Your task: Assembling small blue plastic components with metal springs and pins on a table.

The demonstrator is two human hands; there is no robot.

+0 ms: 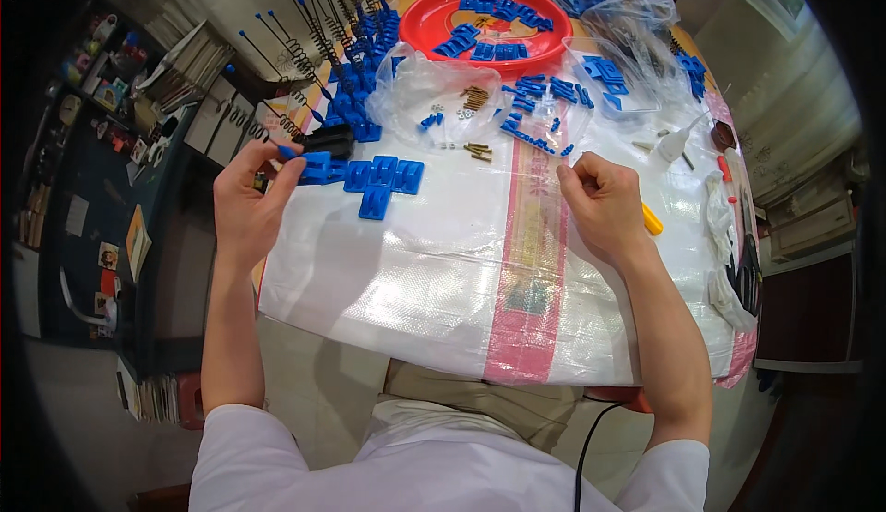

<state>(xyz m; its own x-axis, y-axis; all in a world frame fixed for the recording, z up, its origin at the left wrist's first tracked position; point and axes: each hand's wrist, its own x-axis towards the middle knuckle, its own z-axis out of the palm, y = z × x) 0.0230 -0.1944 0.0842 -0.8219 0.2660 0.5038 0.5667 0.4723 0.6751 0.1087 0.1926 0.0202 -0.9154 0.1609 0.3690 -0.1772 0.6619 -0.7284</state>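
Note:
At the table's left side my left hand (pixel 254 193) pinches a blue plastic piece (pixel 318 168) between thumb and fingers. A black coiled spring wire (pixel 247 124) rises by that hand; whether it is fixed to the piece is unclear. Touching or close beside it, several blue clip-like pieces (pixel 383 176) lie on the white sheet. A black object (pixel 330 141) sits just behind. My right hand (pixel 602 200) is closed over the middle right of the table, its fingers curled with the thumb on top. What it holds, if anything, is hidden. A yellow handle (pixel 652 219) shows beside its wrist.
Blue pieces with upright springs (pixel 351 78) crowd the back left. Behind stands a red tray (pixel 415 41) of blue parts. Brass pins (pixel 475 96) lie on a clear bag (pixel 397 96), small blue parts (pixel 535 138) beside it. A white bottle (pixel 672 145) and scissors (pixel 746 281) are right.

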